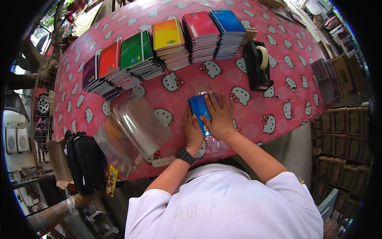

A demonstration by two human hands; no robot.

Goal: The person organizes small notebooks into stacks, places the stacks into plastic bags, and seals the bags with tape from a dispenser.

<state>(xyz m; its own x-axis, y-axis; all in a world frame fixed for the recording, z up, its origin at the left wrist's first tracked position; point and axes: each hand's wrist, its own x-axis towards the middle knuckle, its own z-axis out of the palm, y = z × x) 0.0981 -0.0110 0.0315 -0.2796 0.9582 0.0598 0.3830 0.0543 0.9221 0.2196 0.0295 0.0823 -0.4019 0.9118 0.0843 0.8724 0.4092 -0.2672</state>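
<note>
Pink and printed with white cat faces, the table [258, 105] is lined toward its far edge with spiral-bound notebooks, piled from left to right as a purple stack [90, 73], a red stack [109, 59], a green stack [137, 49], a yellow stack [168, 35], a pink stack [200, 24] and a blue stack [227, 22]. Glossy clear plastic sheets [139, 127] are laid toward the near left corner, beside which a black bag [83, 159] is placed. Right of the stacks, a black tape dispenser [250, 63] is set. Near the middle of the near edge, the right hand [219, 119] is laid flat across a single blue notebook [197, 104], its fingers a little apart and nothing grasped; the left hand [193, 129] is rested along the spiral side, and whether anything is pinched by it cannot be told. Clear film [217, 145] is seen past the notebook's far and near ends. For this pressing, the cover is probably best held square by the left hand while even, flat pressure is worked outward by the right, so that creases are eased out; the coils should be pressed lightly, since film could be snagged on them.
</note>
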